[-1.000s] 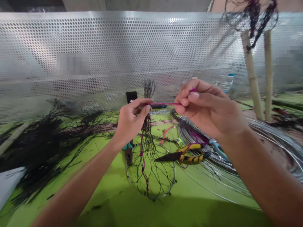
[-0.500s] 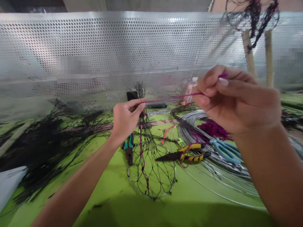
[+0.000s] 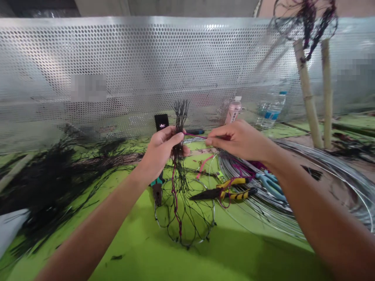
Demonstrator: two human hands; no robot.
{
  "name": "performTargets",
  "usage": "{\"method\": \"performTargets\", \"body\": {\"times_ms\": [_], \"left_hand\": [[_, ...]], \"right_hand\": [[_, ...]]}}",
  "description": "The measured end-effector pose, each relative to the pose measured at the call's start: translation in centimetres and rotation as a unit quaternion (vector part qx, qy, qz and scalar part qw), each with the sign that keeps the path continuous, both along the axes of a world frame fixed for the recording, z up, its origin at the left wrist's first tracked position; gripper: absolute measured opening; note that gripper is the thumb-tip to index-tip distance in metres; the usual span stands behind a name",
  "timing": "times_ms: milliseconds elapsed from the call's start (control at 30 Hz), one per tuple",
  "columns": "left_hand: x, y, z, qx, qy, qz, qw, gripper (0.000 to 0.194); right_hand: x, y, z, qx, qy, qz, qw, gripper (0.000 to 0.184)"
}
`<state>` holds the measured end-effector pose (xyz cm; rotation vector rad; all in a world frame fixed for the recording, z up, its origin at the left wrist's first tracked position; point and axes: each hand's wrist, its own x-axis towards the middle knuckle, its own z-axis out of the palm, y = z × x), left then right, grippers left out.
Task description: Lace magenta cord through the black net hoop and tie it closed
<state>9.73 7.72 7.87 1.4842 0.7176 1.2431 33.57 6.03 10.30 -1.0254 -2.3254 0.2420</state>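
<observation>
My left hand (image 3: 166, 146) is closed around the gathered upper part of a black net (image 3: 183, 175), whose loose ends stand up above the fingers. Below, the net spreads out to a wire ring (image 3: 214, 210) near the green tabletop, and a purple strand runs down one side of it. Between my two hands a short length of purple cord (image 3: 195, 135) is stretched. My right hand (image 3: 234, 140) pinches that cord to the right of the net. Teal-handled pliers (image 3: 157, 191) lie left of the ring, and yellow-and-black needle-nose pliers (image 3: 222, 192) at its right.
A large coil of wire (image 3: 293, 222) fills the right side, with blue scissors (image 3: 271, 185) on it. Black netting (image 3: 55, 175) is heaped at left. Bottles (image 3: 234, 110) and a phone (image 3: 161, 121) stand by the perforated metal panel (image 3: 164, 58); bamboo posts (image 3: 307, 93) rise at right.
My right hand has come down and left, closer to the net, shortening the purple cord between the hands. My left hand has shifted slightly right, its fingers now wrapped round the net's gathered part.
</observation>
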Motion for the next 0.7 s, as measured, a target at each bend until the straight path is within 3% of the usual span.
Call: {"method": "performTargets", "body": {"times_ms": [100, 333, 500, 600, 700], "left_hand": [[-0.2, -0.5, 0.6, -0.028, 0.017, -0.053, 0.998, 0.008], [-0.8, -1.3, 1.3, -0.065, 0.105, -0.173, 0.977, 0.031], [-0.6, -2.8, 1.1, -0.075, 0.290, -0.317, 0.900, 0.030], [0.0, -3.0, -0.2, -0.054, 0.348, -0.301, 0.886, 0.032], [0.5, -2.3, -1.9, -0.052, 0.304, -0.236, 0.921, 0.029]], "right_hand": [[0.4, 0.3, 0.0, -0.067, 0.061, 0.059, 0.994, 0.039], [1.4, 1.8, -0.6, -0.056, 0.071, 0.119, 0.989, 0.031], [0.7, 1.6, -0.6, -0.144, -0.010, 0.152, 0.978, 0.034], [-0.5, 0.1, -0.1, -0.112, -0.042, 0.127, 0.985, 0.036], [-2.3, -2.1, 0.3, -0.005, -0.093, 0.066, 0.993, 0.037]]}}
